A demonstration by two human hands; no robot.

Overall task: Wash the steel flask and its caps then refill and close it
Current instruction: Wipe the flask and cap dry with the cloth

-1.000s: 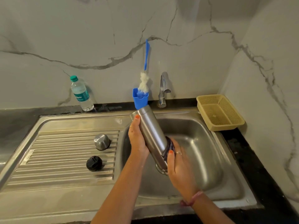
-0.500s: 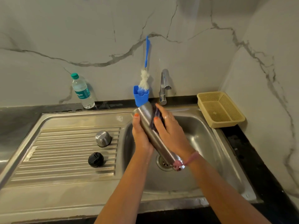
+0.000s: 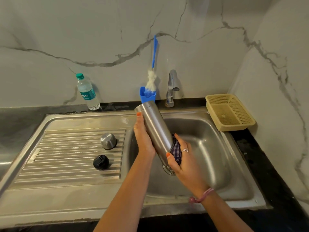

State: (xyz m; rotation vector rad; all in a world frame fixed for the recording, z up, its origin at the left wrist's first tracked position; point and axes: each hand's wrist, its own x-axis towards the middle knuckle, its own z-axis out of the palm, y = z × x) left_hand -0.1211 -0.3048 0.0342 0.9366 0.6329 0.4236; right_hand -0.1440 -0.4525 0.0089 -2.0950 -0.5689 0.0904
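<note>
One steel flask (image 3: 154, 131) is held tilted above the basin of the sink (image 3: 217, 164), its flat bottom end up and away from the person, its open mouth down near the drain. It is a smooth cylinder of brushed metal. Two hands hold it. The left hand (image 3: 143, 139) grasps the upper part, fingers wrapped behind the body and thumb along the near side. The right hand (image 3: 181, 160) grasps the lower part; between its fingers (image 3: 184, 147) and the metal there is one checked cloth (image 3: 176, 150) (dark blue and white, crumpled), pressed on the flask.

Two caps lie on the ribbed draining board (image 3: 66, 156), to the left of the left hand's fingers and apart from each other: one steel cap (image 3: 108, 140), dome-shaped and shiny, and nearer to the person one black cap (image 3: 101, 162), round and matt, probably plastic.

Beyond the fingertips, at the marble wall, stands one blue plastic holder (image 3: 148, 97) with one bottle brush (image 3: 153, 72) in it, white bristles and thin blue handle. Just right of it is one chrome tap (image 3: 172, 87). Far left stands one clear plastic water bottle (image 3: 87, 92) with green cap. Right of the right hand sits one beige perforated plastic basket (image 3: 229, 112), rectangular.
</note>
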